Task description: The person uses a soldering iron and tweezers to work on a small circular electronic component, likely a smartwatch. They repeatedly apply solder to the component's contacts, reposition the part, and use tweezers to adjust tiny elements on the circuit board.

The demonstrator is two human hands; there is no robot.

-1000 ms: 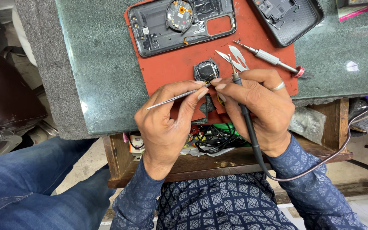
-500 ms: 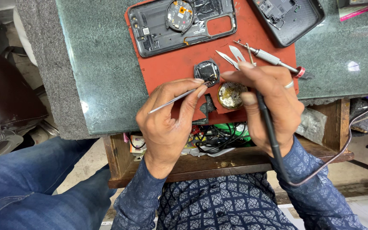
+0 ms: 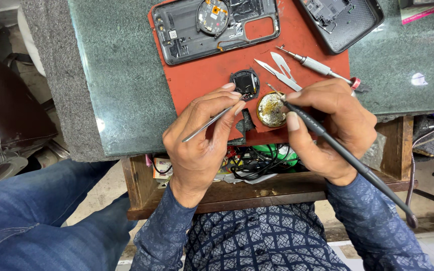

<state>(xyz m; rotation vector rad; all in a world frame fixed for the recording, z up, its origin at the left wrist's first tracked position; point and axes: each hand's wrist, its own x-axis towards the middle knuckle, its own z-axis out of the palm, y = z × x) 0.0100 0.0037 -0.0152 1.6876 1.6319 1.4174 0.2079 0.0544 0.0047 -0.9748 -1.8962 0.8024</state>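
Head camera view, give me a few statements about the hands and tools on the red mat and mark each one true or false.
1. The right hand holds a black soldering iron. True.
2. The iron's tip is at the brass-coloured round tin. True.
3. The left hand is empty. False: it holds a thin metal tool pointing toward the small round black part.
4. The opened phone body lies on the floor. False: it lies on the red mat.
5. Tweezers lie on the mat. True.
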